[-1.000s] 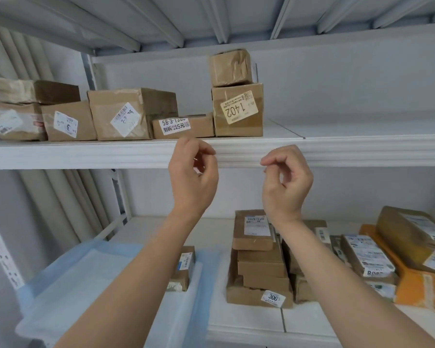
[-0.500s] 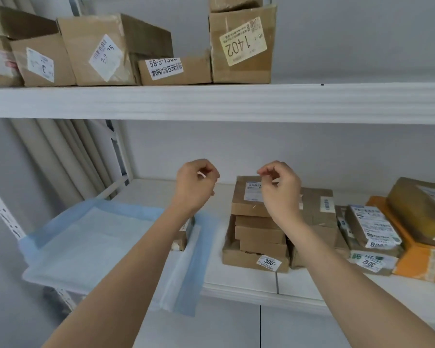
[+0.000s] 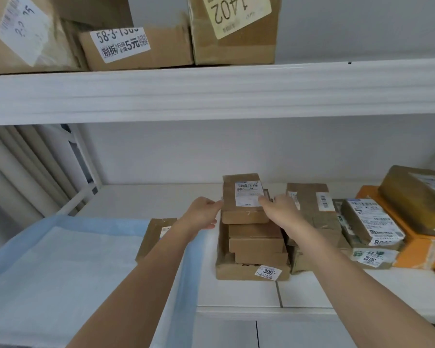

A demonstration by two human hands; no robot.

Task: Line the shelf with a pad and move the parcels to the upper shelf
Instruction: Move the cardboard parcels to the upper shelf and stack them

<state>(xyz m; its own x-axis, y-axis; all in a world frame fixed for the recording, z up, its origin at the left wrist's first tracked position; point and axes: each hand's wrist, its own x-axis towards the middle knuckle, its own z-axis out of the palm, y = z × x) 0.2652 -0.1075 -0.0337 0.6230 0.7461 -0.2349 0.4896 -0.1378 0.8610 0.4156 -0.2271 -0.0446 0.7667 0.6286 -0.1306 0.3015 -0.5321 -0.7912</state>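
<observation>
Your left hand (image 3: 203, 214) and right hand (image 3: 281, 211) flank the top parcel (image 3: 244, 199), a flat, oblong box of plain brown cardboard with a white printed barcode label on its upper face. Your left fingertips touch its left edge with the fingers fairly straight; your right thumb lies on the label's corner and the fingers curl round the box's right side, so the right hand has a light hold on it while the left merely touches. That box rests on the peak of a stack of cardboard boxes (image 3: 255, 247), matt and creased at the corners, the lowest one carrying a small white sticker reading 300. The stack stands on the lower shelf (image 3: 236, 292), a smooth white board with a seam just right of the stack's foot. To the left lies the pad (image 3: 60, 267), a soft, thin sheet with a white quilted middle and a pale blue border, its right edge hanging over the shelf front. A small flat brown parcel (image 3: 156, 234) sits on the pad's far right part, partly hidden by your left forearm. Right of the stack are taped brown parcels (image 3: 312, 209), a bagged parcel with a long label (image 3: 372, 224) and an orange box (image 3: 417, 249) under a glossy tape-wrapped carton (image 3: 417, 194). The upper shelf (image 3: 211, 94), ribbed white metal, bears large cardboard cartons (image 3: 234, 28) with paper labels.
</observation>
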